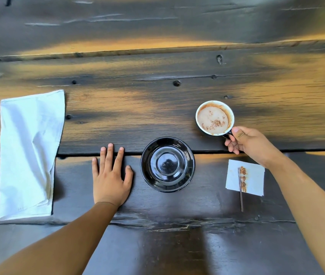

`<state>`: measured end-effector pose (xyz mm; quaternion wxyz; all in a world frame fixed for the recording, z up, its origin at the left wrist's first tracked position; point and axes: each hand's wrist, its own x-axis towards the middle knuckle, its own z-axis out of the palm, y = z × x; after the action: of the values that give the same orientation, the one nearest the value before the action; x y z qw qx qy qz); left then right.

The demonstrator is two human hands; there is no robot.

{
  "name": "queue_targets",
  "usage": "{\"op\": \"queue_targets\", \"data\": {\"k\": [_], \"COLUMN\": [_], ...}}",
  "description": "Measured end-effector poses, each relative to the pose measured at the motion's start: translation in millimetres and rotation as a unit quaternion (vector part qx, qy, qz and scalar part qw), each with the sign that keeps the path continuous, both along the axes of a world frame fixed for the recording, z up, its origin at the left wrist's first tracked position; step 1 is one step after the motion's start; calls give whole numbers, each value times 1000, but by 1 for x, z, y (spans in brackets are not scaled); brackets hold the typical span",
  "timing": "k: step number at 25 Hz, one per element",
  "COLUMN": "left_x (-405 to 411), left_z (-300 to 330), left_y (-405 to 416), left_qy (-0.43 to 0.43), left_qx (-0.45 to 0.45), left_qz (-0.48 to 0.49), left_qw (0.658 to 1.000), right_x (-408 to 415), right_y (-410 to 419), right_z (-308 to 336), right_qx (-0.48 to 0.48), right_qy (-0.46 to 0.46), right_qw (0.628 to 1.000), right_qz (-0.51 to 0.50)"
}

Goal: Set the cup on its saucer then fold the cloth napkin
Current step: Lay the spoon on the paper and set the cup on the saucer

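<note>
while left hand [111,176] lies flat, right hand [246,140] fingers pinch the cup [214,117] handle, mostly hidden.

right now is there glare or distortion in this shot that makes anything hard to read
Head view: warm orange glare streaks the dark table; the glossy black saucer mirrors the camera side, hiding its surface detail; wide-angle bowing curves the plank seams; the cup, right hand, left hand and white napkin stay sharp.
</note>
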<state>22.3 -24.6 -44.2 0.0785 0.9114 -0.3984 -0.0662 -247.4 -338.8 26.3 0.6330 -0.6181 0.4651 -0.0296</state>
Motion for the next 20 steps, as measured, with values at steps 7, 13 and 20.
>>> {"op": "queue_targets", "data": {"k": [7, 13, 20], "left_x": [1, 1, 1], "left_z": [0, 0, -2], "left_y": [0, 1, 2], "left_qy": [1, 0, 7], "left_qx": [1, 1, -9], "left_qz": [-3, -2, 1], "left_qw": [1000, 1000, 1000], "right_x": [15, 29, 40], "right_y": [17, 40, 62], "right_z": [14, 29, 23], "right_qx": [-10, -20, -31], "right_qy": [-23, -35, -44], "right_qw": [999, 995, 982], "right_qz": [31, 90, 179]}}
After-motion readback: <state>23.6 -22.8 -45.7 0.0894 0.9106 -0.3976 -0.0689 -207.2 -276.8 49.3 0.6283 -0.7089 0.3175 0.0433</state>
